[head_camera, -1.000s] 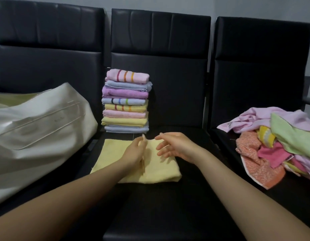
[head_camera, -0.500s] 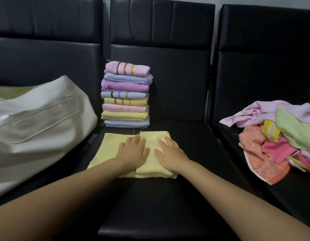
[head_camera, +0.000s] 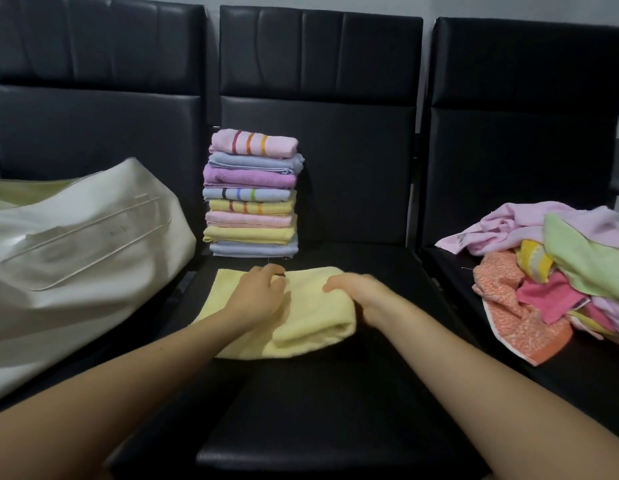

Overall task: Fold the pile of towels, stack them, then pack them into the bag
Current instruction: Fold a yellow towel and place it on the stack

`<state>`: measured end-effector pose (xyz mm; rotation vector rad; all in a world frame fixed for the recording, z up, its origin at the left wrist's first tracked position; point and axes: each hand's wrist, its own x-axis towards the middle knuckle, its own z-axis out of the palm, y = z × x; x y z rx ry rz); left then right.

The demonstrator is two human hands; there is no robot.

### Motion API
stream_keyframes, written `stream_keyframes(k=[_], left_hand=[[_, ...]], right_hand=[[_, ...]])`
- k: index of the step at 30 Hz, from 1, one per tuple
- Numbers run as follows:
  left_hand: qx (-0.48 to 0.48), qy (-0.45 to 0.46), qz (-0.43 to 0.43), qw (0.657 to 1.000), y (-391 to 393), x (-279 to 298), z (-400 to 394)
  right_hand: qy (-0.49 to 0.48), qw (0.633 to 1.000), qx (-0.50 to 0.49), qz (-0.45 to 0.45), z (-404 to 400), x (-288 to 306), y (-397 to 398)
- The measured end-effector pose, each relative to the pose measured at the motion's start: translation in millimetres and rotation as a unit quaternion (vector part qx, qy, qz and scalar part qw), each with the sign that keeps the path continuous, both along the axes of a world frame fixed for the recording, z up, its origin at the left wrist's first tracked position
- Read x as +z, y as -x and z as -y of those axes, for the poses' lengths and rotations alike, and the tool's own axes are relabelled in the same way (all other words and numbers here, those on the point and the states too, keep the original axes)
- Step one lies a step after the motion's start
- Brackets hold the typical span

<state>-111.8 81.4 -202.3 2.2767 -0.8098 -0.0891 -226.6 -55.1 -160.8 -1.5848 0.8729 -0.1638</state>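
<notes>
Folding the yellow towel point(head_camera: 311, 317) on the middle seat point(head_camera: 336, 410), just in front of the folded stack point(head_camera: 253, 195). Right hand point(head_camera: 360, 292) gripping the doubled right edge, left hand point(head_camera: 258, 296) pressing flat, fingers relaxed. Best lining edges up squarely, smoothing the crease before stacking.

Bare black seat point(head_camera: 336, 410) lies open on the near side of the yellow towel point(head_camera: 311, 317) and to its right. Just beyond it, the stack of folded towels point(head_camera: 252, 199) blocks the far left. The white bag point(head_camera: 79, 258) crowds the left; the loose towel pile point(head_camera: 557, 271) fills the right chair.
</notes>
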Motion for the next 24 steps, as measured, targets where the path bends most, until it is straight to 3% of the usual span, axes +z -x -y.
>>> stream_keyframes(k=[5, 7, 9, 11, 13, 15, 16, 19, 20, 22, 24], left_hand=[[0.018, 0.137, -0.202, 0.970, 1.4, 5.0, -0.4], [0.017, 0.192, -0.340, 0.921, 5.9, 6.5, 1.4], [0.011, 0.247, -0.442, 0.862, 7.1, 6.6, -0.5], [0.025, 0.263, -0.469, 0.843, 0.5, 4.9, -5.5], [0.035, 0.238, -0.472, 0.848, -2.0, 4.7, -11.5], [0.056, 0.208, -0.426, 0.879, -5.5, 1.0, -12.3], [0.063, 0.185, -0.367, 0.909, -6.7, -1.1, -11.8], [0.051, 0.103, -0.114, 0.987, -0.6, -0.3, -17.2], [0.049, 0.049, -0.018, 0.997, 0.8, -1.1, -21.0], [0.046, -0.089, 0.140, 0.985, 0.3, -8.9, -25.6], [0.053, -0.178, 0.132, 0.974, -2.1, -17.3, -27.4]], right_hand=[[0.075, 0.997, -0.007, 0.028, 9.4, 20.0, 10.5], [-0.029, 0.995, 0.030, 0.094, 2.5, 24.1, 8.2], [-0.162, 0.970, 0.099, 0.154, -8.3, 26.1, 4.4], [-0.194, 0.957, 0.138, 0.169, -14.3, 25.8, 0.7], [-0.114, 0.973, 0.120, 0.160, -18.0, 21.6, -4.2], [0.030, 0.989, 0.093, 0.110, -18.8, 10.9, -9.1], [0.120, 0.986, 0.090, 0.074, -19.0, 4.0, -10.8], [0.353, 0.925, 0.140, -0.030, -21.5, -20.0, -13.1], [0.401, 0.900, 0.161, -0.057, -24.3, -26.6, -14.2], [0.453, 0.861, 0.198, -0.118, -30.8, -39.8, -19.6], [0.465, 0.844, 0.207, -0.170, -36.3, -49.0, -26.6]])
